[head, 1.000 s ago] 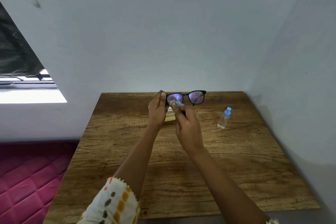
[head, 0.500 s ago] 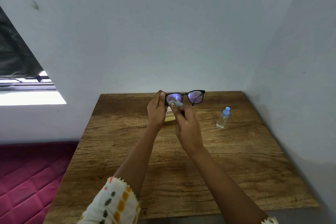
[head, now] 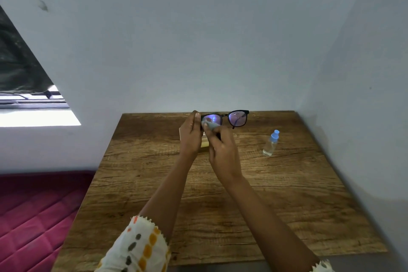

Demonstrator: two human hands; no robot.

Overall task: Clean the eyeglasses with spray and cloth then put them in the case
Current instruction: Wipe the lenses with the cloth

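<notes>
This looks like a room in a home, most likely a bedroom. A square bench of brown wood-grain laminate (head: 287, 205) stands pushed into a corner of plain, pale painted walls (head: 198, 40), which carry a few dark scuffs at the upper left of the frame. At the lower left, just beside the bench, lies a magenta quilted mattress (head: 33, 216) stitched in squares. Above it, at the left edge, a bright sunlit window opening (head: 33, 117) shows daylight.
</notes>
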